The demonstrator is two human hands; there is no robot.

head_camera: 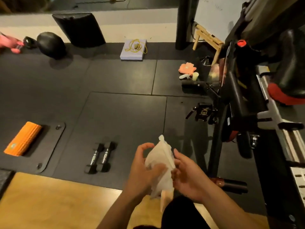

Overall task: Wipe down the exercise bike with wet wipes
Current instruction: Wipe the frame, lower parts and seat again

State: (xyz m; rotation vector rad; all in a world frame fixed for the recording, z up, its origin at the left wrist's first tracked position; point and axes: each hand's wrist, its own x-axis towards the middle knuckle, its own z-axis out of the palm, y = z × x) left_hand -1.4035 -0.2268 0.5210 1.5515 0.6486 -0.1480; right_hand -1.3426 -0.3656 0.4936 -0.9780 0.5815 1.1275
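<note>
The exercise bike [234,100] stands untouched while, just left of its frame, the left hand [143,169] and right hand [186,177], close together, both grip the wet wipe [160,162], seemingly unfolding it for a broader wiping face.

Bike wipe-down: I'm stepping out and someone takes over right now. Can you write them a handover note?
Left hand and right hand: both grip one white wipe, held in front of the body.
Bike: stands to the right, neither hand nor the wipe on it.
Done: wipe in hand.
Left: wipe the bike. Whether any part is already wiped cannot be told.
</note>
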